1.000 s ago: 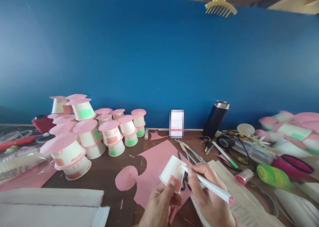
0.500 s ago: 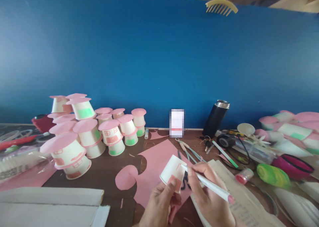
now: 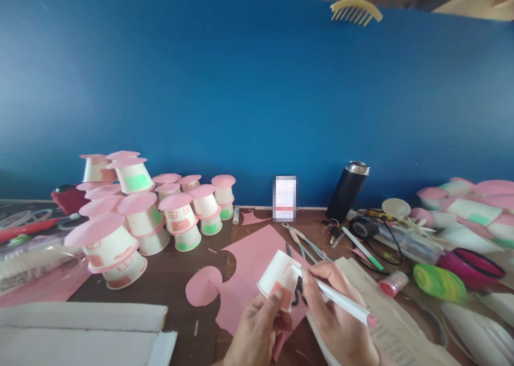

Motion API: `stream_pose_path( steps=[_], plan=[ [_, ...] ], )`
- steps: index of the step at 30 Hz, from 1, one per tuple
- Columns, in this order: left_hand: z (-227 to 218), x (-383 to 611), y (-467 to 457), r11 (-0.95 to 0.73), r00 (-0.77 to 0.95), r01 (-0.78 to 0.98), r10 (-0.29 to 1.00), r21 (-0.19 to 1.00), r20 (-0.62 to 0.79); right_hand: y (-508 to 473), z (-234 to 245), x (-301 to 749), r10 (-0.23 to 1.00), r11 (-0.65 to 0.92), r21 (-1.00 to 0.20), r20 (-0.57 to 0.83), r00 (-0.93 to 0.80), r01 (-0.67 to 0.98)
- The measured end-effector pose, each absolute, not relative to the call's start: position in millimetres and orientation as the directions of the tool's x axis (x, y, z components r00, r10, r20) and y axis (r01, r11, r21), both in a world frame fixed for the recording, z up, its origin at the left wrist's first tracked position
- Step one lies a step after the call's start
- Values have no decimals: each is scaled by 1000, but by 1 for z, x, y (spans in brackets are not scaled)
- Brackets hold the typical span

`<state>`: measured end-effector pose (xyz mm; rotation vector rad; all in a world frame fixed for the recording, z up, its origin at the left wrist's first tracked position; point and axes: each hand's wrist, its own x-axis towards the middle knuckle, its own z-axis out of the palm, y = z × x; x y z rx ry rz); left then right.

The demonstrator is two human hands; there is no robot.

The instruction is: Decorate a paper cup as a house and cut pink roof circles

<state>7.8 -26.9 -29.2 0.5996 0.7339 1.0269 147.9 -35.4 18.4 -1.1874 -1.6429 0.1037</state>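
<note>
A white paper cup [image 3: 273, 273], tilted and bottom up, is gripped low by my left hand [image 3: 259, 323]. On its side are a filled pink-red patch and a few thin lines near the top. My right hand [image 3: 335, 307] is closed around a white marker [image 3: 341, 298] with a pink end, its tip against the cup's side. Beneath the cup lies a cut sheet of pink paper [image 3: 244, 267]. Dark scissor handles [image 3: 297, 293] show partly behind the cup and fingers. A round pink paper piece [image 3: 203, 286] rests to the left.
Cup houses with pink paper roofs [image 3: 176, 216] stand stacked at left. Pliers [image 3: 303, 240], a black bottle [image 3: 347, 192], keys [image 3: 334, 232] and a green-tipped marker [image 3: 363, 249] lie behind. More roofed cups [image 3: 474, 208] pile up at right. White cardboard [image 3: 76, 336] sits front left.
</note>
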Motion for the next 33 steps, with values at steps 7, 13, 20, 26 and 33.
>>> stream_pose_path(
  steps=[7, 13, 20, 26, 33],
  plan=[
    [-23, 7, -29, 405, 345, -541, 906, 737, -245, -35, 15, 150, 731, 497, -591, 680, 60, 635],
    [-28, 9, -28, 406, 329, -542, 908, 736, -258, -36, 16, 149, 726, 503, -588, 685, 60, 634],
    [-33, 9, -27, 412, 332, -563, 907, 717, -261, -35, 17, 149, 729, 490, -579, 682, 57, 652],
    [-33, 10, -24, 392, 294, -578, 918, 716, -265, -33, 17, 149, 718, 508, -576, 693, 53, 641],
    [-34, 10, -25, 396, 295, -570, 916, 720, -270, -34, 17, 149, 730, 503, -594, 681, 60, 628]
  ],
)
